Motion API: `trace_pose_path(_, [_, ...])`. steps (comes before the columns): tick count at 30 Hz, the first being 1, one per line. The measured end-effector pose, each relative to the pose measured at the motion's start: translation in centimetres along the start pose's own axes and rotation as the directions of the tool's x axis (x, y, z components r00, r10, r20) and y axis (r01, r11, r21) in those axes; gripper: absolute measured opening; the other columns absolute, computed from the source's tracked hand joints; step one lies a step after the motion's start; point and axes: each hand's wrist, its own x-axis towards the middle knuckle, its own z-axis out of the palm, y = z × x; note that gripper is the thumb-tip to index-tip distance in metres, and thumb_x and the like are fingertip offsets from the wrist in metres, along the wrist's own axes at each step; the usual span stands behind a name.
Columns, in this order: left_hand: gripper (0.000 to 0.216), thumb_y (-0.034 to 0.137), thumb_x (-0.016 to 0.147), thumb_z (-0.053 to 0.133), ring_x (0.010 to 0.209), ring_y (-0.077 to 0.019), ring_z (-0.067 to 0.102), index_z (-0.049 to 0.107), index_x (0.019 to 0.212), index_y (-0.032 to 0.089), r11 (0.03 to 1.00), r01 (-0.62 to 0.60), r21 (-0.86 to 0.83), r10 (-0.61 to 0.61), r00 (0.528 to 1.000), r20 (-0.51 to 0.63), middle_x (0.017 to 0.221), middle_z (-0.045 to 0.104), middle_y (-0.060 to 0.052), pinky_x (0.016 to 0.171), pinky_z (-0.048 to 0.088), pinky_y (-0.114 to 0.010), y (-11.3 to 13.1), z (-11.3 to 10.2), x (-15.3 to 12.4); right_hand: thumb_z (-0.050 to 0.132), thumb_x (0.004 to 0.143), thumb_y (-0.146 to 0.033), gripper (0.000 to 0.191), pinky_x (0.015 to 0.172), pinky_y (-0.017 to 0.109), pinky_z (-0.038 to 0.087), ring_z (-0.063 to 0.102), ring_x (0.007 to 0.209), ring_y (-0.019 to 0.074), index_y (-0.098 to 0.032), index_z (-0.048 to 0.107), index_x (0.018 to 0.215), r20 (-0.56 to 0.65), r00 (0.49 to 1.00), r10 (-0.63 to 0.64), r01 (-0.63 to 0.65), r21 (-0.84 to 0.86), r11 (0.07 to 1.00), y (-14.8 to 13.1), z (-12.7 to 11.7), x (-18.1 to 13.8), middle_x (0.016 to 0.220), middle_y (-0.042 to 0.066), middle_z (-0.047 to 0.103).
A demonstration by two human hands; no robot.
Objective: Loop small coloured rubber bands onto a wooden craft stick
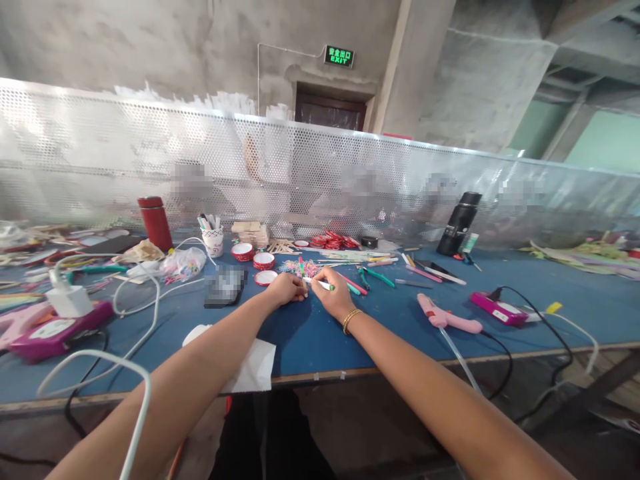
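Observation:
Both my arms reach out over a blue table (390,320). My left hand (286,289) is curled into a loose fist on the tabletop, its fingertips meeting the end of a thin white and green stick (323,285). My right hand (334,291) is closed in a pinch on the same stick, a gold bracelet (351,319) on its wrist. Just beyond the hands lies a pile of small colourful beads (296,268), with several coloured sticks and green-handled pliers (374,275) to the right.
A pink glue gun (446,316) and a magenta power strip (497,309) lie right of my hands. Red-rimmed tape rolls (263,261), a cup of pens (213,239), a red flask (155,222) and a black flask (459,223) stand further back. White paper (253,367) lies at the near edge, cables at left.

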Motion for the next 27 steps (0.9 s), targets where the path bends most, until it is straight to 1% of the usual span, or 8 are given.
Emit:
trace_pose_path(6, [0.015, 0.020, 0.065, 0.076, 0.052, -0.0082, 0.058, 0.065, 0.059, 0.013, 1.000, 0.009, -0.015, -0.009, 1.000, -0.003, 0.059, 0.065, -0.001, 0.055, 0.049, -0.019, 0.10, 0.04, -0.07, 0.054, 0.079, -0.024, 0.013, 0.068, 0.027, 0.042, 0.054, 0.070, 0.0164, -0.022, 0.051, 0.067, -0.003, 1.000, -0.003, 0.003, -0.003, 1.000, -0.04, -0.02, 0.00, 0.069, -0.001, 0.058])
trace_pose_path(12, [0.017, 0.026, 0.064, 0.078, 0.053, -0.0085, 0.059, 0.067, 0.061, 0.013, 1.000, -0.004, 0.031, 0.004, 1.000, -0.001, 0.060, 0.066, -0.001, 0.055, 0.048, -0.018, -0.22, -0.08, 0.18, 0.054, 0.079, -0.025, 0.013, 0.066, 0.027, 0.042, 0.054, 0.069, 0.0165, -0.022, 0.051, 0.066, 0.003, 1.000, 0.005, -0.005, -0.007, 1.000, 0.06, 0.00, -0.02, 0.068, -0.001, 0.058])
trace_pose_path(15, [0.017, 0.027, 0.065, 0.077, 0.053, -0.0087, 0.058, 0.067, 0.061, 0.013, 0.999, -0.017, 0.046, 0.017, 1.000, 0.006, 0.059, 0.065, -0.002, 0.055, 0.048, -0.019, -0.39, -0.13, 0.34, 0.053, 0.079, -0.025, 0.013, 0.067, 0.027, 0.042, 0.054, 0.070, 0.0168, -0.022, 0.051, 0.067, -0.001, 1.000, 0.003, -0.003, -0.016, 1.000, 0.08, -0.01, -0.01, 0.069, -0.001, 0.059])
trace_pose_path(24, [0.018, 0.026, 0.063, 0.078, 0.053, -0.0084, 0.058, 0.066, 0.059, 0.013, 1.000, 0.001, 0.017, -0.001, 1.000, 0.005, 0.059, 0.065, -0.001, 0.057, 0.050, -0.019, -0.16, -0.05, 0.15, 0.054, 0.078, -0.026, 0.013, 0.066, 0.027, 0.042, 0.054, 0.069, 0.0167, -0.023, 0.051, 0.066, 0.000, 1.000, 0.005, -0.005, -0.009, 1.000, 0.03, -0.02, 0.02, 0.068, -0.001, 0.058])
trace_pose_path(27, [0.018, 0.023, 0.062, 0.079, 0.053, -0.0082, 0.059, 0.065, 0.059, 0.013, 1.000, 0.011, -0.024, -0.011, 1.000, 0.006, 0.059, 0.065, -0.001, 0.057, 0.050, -0.019, 0.11, -0.01, -0.06, 0.054, 0.079, -0.026, 0.013, 0.066, 0.027, 0.042, 0.054, 0.069, 0.0166, -0.023, 0.051, 0.066, 0.002, 1.000, 0.005, -0.005, -0.012, 1.000, 0.08, -0.05, 0.03, 0.068, -0.001, 0.058])
